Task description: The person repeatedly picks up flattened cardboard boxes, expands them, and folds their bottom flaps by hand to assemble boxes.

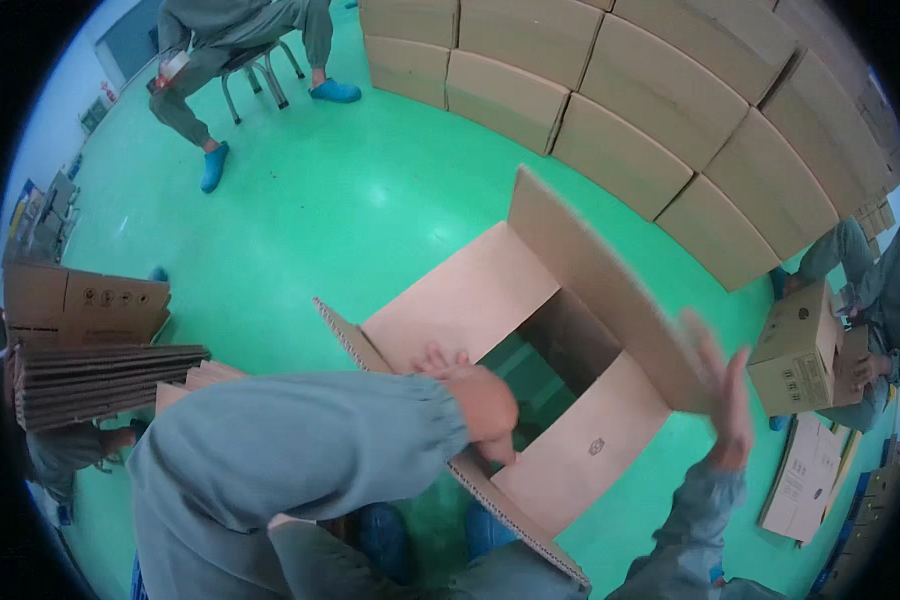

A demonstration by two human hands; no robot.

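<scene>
A brown cardboard box stands before me with its top flaps folded outward. Green shows through its inside. My left hand lies at the near left side of the box, fingers spread over the flap and thumb apart. Beside the tall far flap, on its right end, is my right hand. Its fingers are stretched out and blurred by motion, with nothing seen in them. Whether the right palm touches that flap cannot be told.
Stacked closed cartons form a wall at the far right. Flattened cardboard is piled at the left. A seated person is at the far left; another at the right handles a carton. Flat cardboard lies below that carton.
</scene>
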